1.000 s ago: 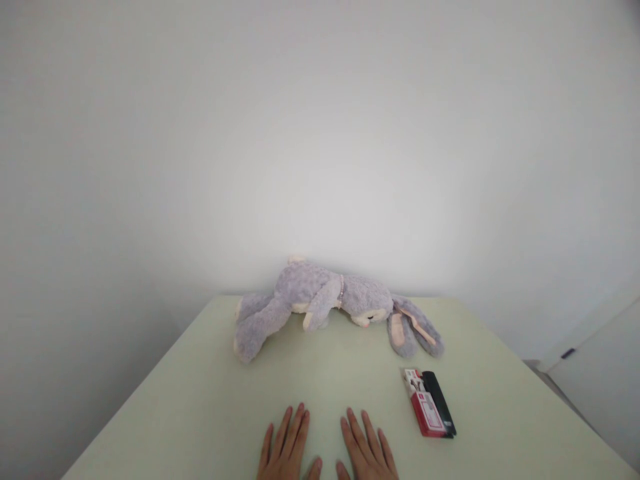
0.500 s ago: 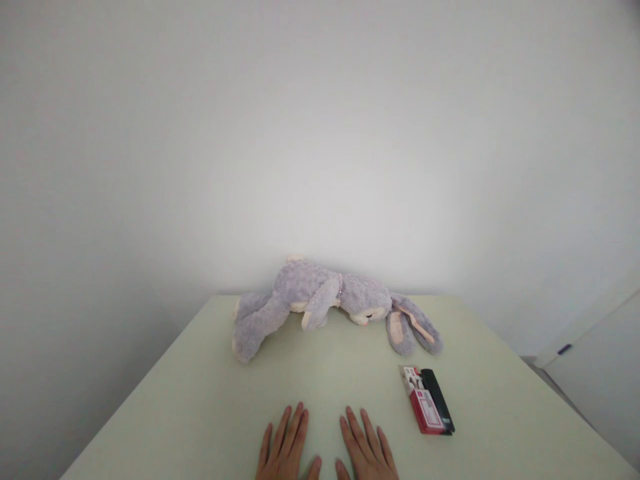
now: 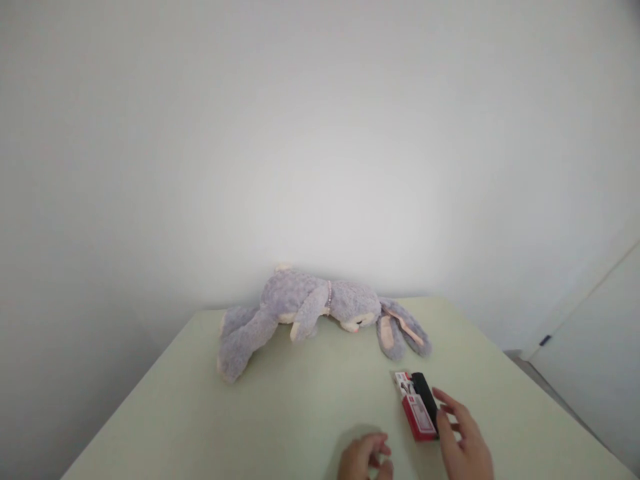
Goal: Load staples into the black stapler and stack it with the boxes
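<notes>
Two hands show. The right hand (image 3: 466, 445) has its fingers (image 3: 454, 403) parted, gripping nothing, right beside a black case (image 3: 425, 396); whether they touch it cannot be told. The left hand (image 3: 361, 459), to its left at the near side, has half-curled, open fingers holding nothing visible. A red-and-white box (image 3: 419, 416) lies along the case's left side, on the right of the pale surface (image 3: 280, 413). A sideways nudge from the right fingers could skid both leftward. Far off, a toy rabbit (image 3: 294, 293) lies by the wall (image 3: 320, 147).
</notes>
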Motion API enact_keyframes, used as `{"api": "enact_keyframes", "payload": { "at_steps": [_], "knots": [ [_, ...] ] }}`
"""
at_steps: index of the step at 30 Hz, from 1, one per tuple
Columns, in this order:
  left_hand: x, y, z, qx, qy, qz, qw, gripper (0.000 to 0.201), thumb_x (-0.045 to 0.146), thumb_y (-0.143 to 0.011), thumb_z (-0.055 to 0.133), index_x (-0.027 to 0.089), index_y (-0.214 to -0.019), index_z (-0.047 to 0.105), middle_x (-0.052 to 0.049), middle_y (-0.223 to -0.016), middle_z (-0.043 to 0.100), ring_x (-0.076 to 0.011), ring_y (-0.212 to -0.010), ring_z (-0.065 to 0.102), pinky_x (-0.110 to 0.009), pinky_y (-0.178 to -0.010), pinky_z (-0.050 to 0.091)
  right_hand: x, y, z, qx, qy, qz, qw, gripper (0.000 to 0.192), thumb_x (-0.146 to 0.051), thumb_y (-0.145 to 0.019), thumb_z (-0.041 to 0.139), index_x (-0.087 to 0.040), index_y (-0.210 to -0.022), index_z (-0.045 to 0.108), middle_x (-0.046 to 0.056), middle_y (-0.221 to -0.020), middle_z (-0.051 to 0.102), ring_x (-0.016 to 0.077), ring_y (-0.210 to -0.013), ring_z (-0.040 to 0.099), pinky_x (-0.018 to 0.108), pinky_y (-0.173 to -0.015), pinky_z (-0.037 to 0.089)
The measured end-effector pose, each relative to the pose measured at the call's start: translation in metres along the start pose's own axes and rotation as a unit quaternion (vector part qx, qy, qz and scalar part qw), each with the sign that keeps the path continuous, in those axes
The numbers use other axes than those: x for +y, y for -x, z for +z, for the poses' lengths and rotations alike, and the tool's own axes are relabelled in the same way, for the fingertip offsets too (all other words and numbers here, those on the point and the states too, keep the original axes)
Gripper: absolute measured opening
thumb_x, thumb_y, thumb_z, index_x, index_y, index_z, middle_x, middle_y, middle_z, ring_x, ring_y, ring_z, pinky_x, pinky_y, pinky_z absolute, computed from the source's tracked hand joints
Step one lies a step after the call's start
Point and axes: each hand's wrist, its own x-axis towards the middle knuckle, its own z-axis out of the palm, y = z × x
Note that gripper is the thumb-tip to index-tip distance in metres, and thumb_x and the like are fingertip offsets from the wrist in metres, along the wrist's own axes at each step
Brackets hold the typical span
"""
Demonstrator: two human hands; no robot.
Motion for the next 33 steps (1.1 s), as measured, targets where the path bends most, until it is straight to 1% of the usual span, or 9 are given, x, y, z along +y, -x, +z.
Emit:
{"api": "enact_keyframes", "payload": {
  "at_steps": [3,6,9,14,19,22,25,28,33],
  "knots": [
    [0.033,-0.027,0.027,0.013,0.091,-0.007,0.996,0.056,0.049,-0.091,0.045,0.015,-0.132,0.063,-0.010,-0.126,0.071,-0.0221,-0.110,0.066,-0.032,-0.098,0.049,0.012,-0.036,-0.020,-0.054,-0.029,0.097,0.993,0.064,-0.065,-0.080,0.053,-0.014,-0.115,0.071,0.017,-0.111,0.075,0.0288,-0.091,0.073,0.035,-0.075,0.059],
    [0.063,-0.052,0.041,0.035,0.141,-0.016,0.989,0.056,0.053,-0.089,0.047,0.013,-0.122,0.068,-0.010,-0.122,0.072,-0.0229,-0.110,0.066,-0.033,-0.098,0.049,0.016,-0.053,-0.016,-0.122,-0.039,0.092,0.987,0.058,-0.069,-0.075,0.054,-0.017,-0.094,0.075,0.012,-0.092,0.078,0.0293,-0.088,0.072,0.039,-0.082,0.057],
    [0.074,-0.061,0.041,0.056,0.160,-0.026,0.985,0.054,0.053,-0.086,0.052,0.012,-0.116,0.070,-0.011,-0.118,0.073,-0.0245,-0.109,0.067,-0.033,-0.097,0.049,0.012,-0.049,-0.004,-0.147,-0.040,0.065,0.986,0.054,-0.069,-0.077,0.055,-0.019,-0.087,0.074,0.011,-0.091,0.077,0.0298,-0.094,0.070,0.040,-0.091,0.053],
    [0.047,-0.034,0.007,0.087,0.152,-0.039,0.984,0.053,0.050,-0.082,0.055,0.013,-0.117,0.070,-0.012,-0.120,0.073,-0.0258,-0.111,0.067,-0.033,-0.097,0.050,-0.008,-0.008,0.026,-0.190,-0.053,0.027,0.980,0.051,-0.063,-0.089,0.048,-0.019,-0.097,0.072,0.011,-0.099,0.074,0.0272,-0.096,0.069,0.037,-0.091,0.052],
    [-0.002,0.015,-0.057,0.130,0.111,-0.054,0.984,0.056,0.051,-0.078,0.050,0.015,-0.117,0.067,-0.012,-0.121,0.072,-0.0256,-0.110,0.067,-0.033,-0.099,0.051,-0.050,0.057,0.078,-0.239,-0.062,-0.020,0.969,0.042,-0.054,-0.096,0.046,-0.020,-0.097,0.071,0.010,-0.101,0.070,0.0245,-0.098,0.067,0.032,-0.092,0.050],
    [-0.030,0.045,-0.097,0.159,0.078,-0.081,0.981,0.060,0.056,-0.077,0.051,0.016,-0.118,0.065,-0.011,-0.117,0.072,-0.0257,-0.103,0.069,-0.034,-0.096,0.053,-0.077,0.091,0.108,-0.303,-0.043,-0.068,0.950,0.041,-0.048,-0.099,0.041,-0.019,-0.099,0.071,0.011,-0.100,0.068,0.0243,-0.094,0.068,0.032,-0.087,0.051],
    [-0.048,0.067,-0.123,0.170,0.011,-0.096,0.981,0.060,0.057,-0.083,0.047,0.018,-0.125,0.062,-0.009,-0.123,0.070,-0.0241,-0.108,0.068,-0.033,-0.100,0.051,-0.100,0.110,0.128,-0.337,-0.033,-0.083,0.937,0.032,-0.044,-0.094,0.051,-0.019,-0.104,0.069,0.011,-0.103,0.067,0.0245,-0.096,0.068,0.032,-0.086,0.050],
    [-0.055,0.075,-0.128,0.177,-0.051,-0.089,0.979,0.061,0.053,-0.088,0.040,0.015,-0.133,0.058,-0.013,-0.132,0.065,-0.0243,-0.117,0.065,-0.033,-0.105,0.048,-0.115,0.112,0.136,-0.337,-0.002,-0.045,0.940,0.025,-0.042,-0.088,0.059,-0.021,-0.100,0.065,0.008,-0.097,0.068,0.0233,-0.090,0.067,0.030,-0.081,0.049],
    [-0.053,0.070,-0.109,0.277,-0.204,-0.073,0.936,0.068,0.044,-0.084,0.048,0.008,-0.142,0.049,-0.020,-0.137,0.057,-0.0301,-0.129,0.056,-0.039,-0.114,0.040,-0.108,0.098,0.126,-0.290,0.036,-0.006,0.956,0.016,-0.040,-0.084,0.059,-0.025,-0.086,0.056,0.001,-0.079,0.066,0.0213,-0.075,0.064,0.029,-0.071,0.045]
  ]
}}
